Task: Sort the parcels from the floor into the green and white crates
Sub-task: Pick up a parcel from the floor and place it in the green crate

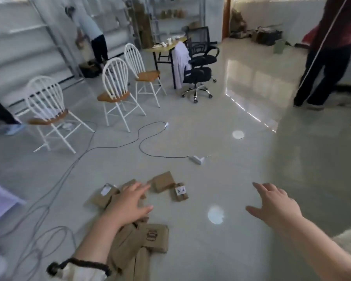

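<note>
Brown parcels (163, 181) strewn on the floor (241, 179), near and left of centre. Left hand (128, 201) over them, fingers spread, released, grasping nothing (contact hard to tell). Right hand (276, 203) well apart to the right, above bare floor, fingers likewise released.

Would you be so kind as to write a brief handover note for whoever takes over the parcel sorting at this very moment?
Left hand: open, fingers spread, over the far cluster of parcels, holding nothing.
Right hand: open, over bare floor, holding nothing.
Parcels: far cluster by the left hand, near pile under the left forearm, all on the floor.
Crates: neither in view.
Done: cannot tell.
Left: pick up each parcel and sort it; mind the cables on the left.
</note>
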The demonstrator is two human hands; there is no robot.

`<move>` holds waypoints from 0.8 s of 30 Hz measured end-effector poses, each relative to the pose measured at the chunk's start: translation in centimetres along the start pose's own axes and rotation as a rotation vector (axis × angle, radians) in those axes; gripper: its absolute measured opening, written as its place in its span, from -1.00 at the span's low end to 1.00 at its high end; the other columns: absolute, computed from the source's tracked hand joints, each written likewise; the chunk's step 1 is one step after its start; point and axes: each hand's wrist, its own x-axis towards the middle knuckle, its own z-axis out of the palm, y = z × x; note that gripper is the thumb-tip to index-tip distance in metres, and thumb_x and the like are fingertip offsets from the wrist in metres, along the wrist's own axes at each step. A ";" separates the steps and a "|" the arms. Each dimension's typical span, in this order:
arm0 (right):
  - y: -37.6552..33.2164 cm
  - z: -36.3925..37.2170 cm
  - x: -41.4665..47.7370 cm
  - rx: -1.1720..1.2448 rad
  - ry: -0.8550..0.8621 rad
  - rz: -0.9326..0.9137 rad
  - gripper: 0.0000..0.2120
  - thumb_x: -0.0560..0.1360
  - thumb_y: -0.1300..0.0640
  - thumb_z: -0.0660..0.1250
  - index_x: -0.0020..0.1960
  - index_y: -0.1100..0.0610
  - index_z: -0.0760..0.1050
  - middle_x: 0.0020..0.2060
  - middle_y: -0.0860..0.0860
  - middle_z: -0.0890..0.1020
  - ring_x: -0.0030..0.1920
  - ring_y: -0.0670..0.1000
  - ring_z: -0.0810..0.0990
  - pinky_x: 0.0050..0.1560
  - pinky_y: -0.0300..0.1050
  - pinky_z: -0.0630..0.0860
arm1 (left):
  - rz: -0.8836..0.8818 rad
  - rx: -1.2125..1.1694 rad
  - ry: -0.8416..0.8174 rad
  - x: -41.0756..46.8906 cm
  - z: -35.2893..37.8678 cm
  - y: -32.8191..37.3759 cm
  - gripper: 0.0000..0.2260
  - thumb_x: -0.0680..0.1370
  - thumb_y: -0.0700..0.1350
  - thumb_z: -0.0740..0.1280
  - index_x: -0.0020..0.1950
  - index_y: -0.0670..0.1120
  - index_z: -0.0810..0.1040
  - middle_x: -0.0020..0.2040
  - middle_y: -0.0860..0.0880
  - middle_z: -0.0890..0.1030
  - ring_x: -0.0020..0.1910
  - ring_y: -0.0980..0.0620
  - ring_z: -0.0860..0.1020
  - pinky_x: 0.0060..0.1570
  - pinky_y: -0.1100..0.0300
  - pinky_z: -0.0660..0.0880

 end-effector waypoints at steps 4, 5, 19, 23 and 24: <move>-5.9 1.8 7.0 -0.038 -0.116 -0.110 -0.26 0.44 -0.33 0.21 0.50 -0.13 0.03 0.45 -0.08 0.23 0.39 0.07 0.28 0.21 -0.03 0.42 | -0.171 -0.130 0.045 0.8 0.3 -7.8 -0.37 0.48 0.14 0.38 0.51 0.10 0.25 0.53 0.06 0.17 0.49 0.07 0.18 0.43 0.13 0.19; -7.1 2.2 8.9 -0.044 -0.148 -0.128 -0.27 0.45 -0.32 0.20 0.51 -0.12 0.03 0.45 -0.07 0.23 0.40 0.07 0.28 0.20 -0.03 0.43 | -0.208 -0.150 0.050 1.3 0.7 -9.2 -0.37 0.48 0.15 0.38 0.50 0.11 0.26 0.53 0.08 0.18 0.48 0.09 0.19 0.40 0.15 0.21; -17.4 12.7 44.4 -0.172 -0.407 -0.206 -0.46 0.50 -0.17 0.22 0.40 0.02 0.27 0.29 0.03 0.42 0.27 0.09 0.44 0.12 -0.07 0.48 | -0.435 -0.316 -0.183 30.8 12.2 -16.4 -0.47 0.54 0.09 0.31 0.48 0.02 0.29 0.45 0.02 0.34 0.35 0.04 0.38 0.22 0.19 0.34; -20.0 21.9 54.3 -0.120 -0.421 -0.239 -0.51 0.52 -0.11 0.23 0.40 0.00 0.29 0.30 -0.01 0.41 0.27 0.06 0.43 0.07 -0.10 0.42 | -0.321 -0.245 -0.267 43.9 21.0 -18.1 -0.46 0.55 0.13 0.26 0.50 0.05 0.23 0.47 0.03 0.31 0.41 0.02 0.33 0.33 0.10 0.30; -20.4 24.9 56.4 -0.064 -0.438 -0.245 -0.53 0.53 -0.08 0.22 0.41 0.00 0.29 0.31 -0.01 0.41 0.28 0.05 0.43 0.11 -0.10 0.41 | -0.308 -0.223 -0.304 46.8 23.9 -18.8 -0.46 0.56 0.13 0.25 0.50 0.04 0.23 0.46 0.01 0.32 0.41 0.01 0.33 0.33 0.10 0.30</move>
